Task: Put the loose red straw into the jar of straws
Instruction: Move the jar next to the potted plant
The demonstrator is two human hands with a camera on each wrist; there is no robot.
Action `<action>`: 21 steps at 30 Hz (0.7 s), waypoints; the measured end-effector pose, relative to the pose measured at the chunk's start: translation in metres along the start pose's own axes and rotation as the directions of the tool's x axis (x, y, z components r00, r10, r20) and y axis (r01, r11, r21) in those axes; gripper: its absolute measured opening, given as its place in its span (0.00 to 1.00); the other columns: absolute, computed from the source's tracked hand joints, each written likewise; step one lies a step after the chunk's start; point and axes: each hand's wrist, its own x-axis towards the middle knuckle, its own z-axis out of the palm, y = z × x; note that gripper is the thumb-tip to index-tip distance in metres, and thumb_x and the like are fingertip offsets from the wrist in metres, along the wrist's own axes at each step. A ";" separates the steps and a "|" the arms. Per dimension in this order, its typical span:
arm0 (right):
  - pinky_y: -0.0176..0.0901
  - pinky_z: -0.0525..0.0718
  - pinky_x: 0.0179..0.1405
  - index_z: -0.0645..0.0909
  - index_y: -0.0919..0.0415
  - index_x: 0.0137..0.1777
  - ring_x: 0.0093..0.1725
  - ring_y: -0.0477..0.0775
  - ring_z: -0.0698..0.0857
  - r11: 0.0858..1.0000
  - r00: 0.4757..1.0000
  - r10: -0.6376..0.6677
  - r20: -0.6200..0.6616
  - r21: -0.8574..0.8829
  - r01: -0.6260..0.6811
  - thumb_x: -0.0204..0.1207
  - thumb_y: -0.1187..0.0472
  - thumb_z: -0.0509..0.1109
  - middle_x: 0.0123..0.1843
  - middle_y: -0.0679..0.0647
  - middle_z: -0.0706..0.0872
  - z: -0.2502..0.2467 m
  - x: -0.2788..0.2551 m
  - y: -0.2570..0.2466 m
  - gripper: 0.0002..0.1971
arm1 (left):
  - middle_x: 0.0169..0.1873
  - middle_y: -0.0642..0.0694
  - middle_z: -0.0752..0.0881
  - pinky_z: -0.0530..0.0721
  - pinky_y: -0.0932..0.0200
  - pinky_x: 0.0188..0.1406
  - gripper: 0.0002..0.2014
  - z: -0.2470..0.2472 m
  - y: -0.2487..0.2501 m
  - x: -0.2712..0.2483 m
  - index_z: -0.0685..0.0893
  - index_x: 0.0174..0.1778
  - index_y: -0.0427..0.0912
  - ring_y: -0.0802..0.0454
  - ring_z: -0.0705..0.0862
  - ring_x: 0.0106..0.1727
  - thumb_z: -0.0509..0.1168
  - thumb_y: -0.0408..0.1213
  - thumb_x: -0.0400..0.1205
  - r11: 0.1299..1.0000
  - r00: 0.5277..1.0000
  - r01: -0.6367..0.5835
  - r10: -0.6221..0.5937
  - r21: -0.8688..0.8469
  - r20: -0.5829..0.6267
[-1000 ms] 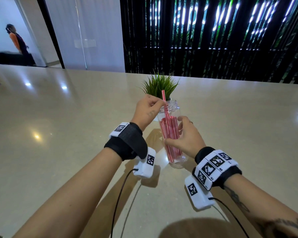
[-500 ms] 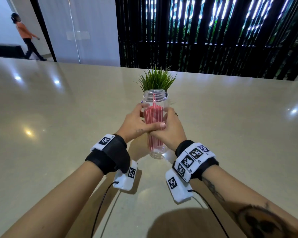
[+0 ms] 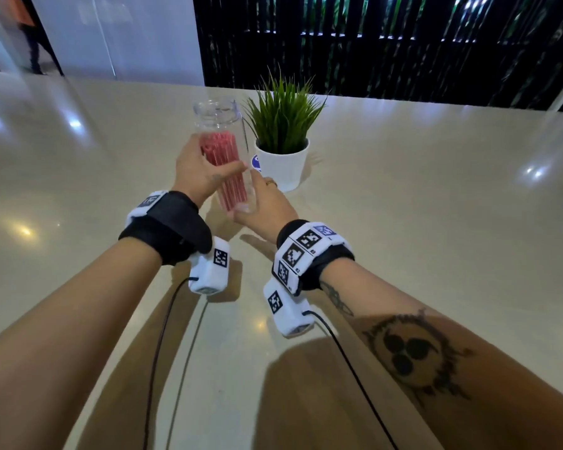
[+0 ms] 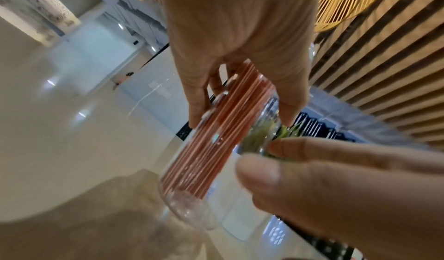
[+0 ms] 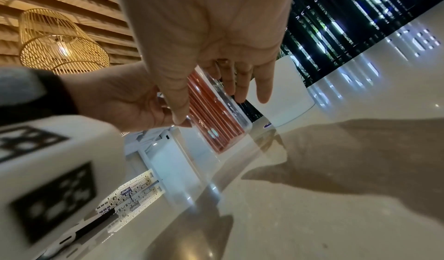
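Observation:
A clear jar (image 3: pixel 220 125) packed with red straws (image 3: pixel 223 157) leans to the left, just left of the potted plant. All the straws lie inside it and none sticks out of the mouth. My left hand (image 3: pixel 208 164) grips the jar's middle, thumb on one side and fingers on the other (image 4: pixel 240 119). My right hand (image 3: pixel 257 196) is lower, by the jar's base, with straight fingers touching the glass (image 5: pixel 211 108). Whether the base rests on the table I cannot tell.
A green plant in a white pot (image 3: pixel 281 164) stands right beside the jar. The beige table (image 3: pixel 436 222) stretches wide on all sides. Cables hang from both wrist units. A person (image 3: pixel 30 34) walks at the far left.
The left hand let go of the raised straw, which sank in among the others, and took hold of the jar. The jar moved left and tilted. The right hand's fingers straightened.

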 end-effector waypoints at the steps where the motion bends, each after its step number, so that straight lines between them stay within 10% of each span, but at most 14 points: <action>1: 0.58 0.77 0.66 0.56 0.61 0.78 0.68 0.67 0.75 1.000 1.000 0.007 0.031 -0.015 -0.007 0.71 0.58 0.71 0.71 0.66 0.72 0.003 0.004 0.001 0.38 | 0.53 0.43 0.81 0.79 0.53 0.60 0.32 0.001 -0.001 0.008 0.73 0.62 0.38 0.50 0.79 0.52 0.77 0.40 0.65 1.000 1.000 -0.004 0.004 0.020 -0.007; 6: 0.49 0.78 0.58 0.46 0.61 0.81 0.68 0.66 0.77 0.999 0.986 0.035 0.160 -0.042 -0.029 0.76 0.60 0.65 0.75 0.65 0.71 0.011 0.033 -0.001 0.39 | 0.50 0.44 0.78 0.78 0.54 0.57 0.28 0.004 -0.010 0.036 0.67 0.54 0.43 0.50 0.78 0.50 0.77 0.35 0.66 0.999 1.000 0.019 -0.018 0.047 -0.015; 21: 0.48 0.75 0.63 0.33 0.59 0.80 0.69 0.68 0.75 0.988 0.958 0.095 0.269 -0.147 -0.057 0.82 0.63 0.55 0.82 0.67 0.59 0.025 0.086 0.015 0.36 | 0.67 0.36 0.77 0.72 0.50 0.68 0.35 0.012 -0.035 0.083 0.64 0.71 0.36 0.41 0.76 0.67 0.73 0.40 0.72 0.973 0.988 0.086 -0.112 0.212 0.110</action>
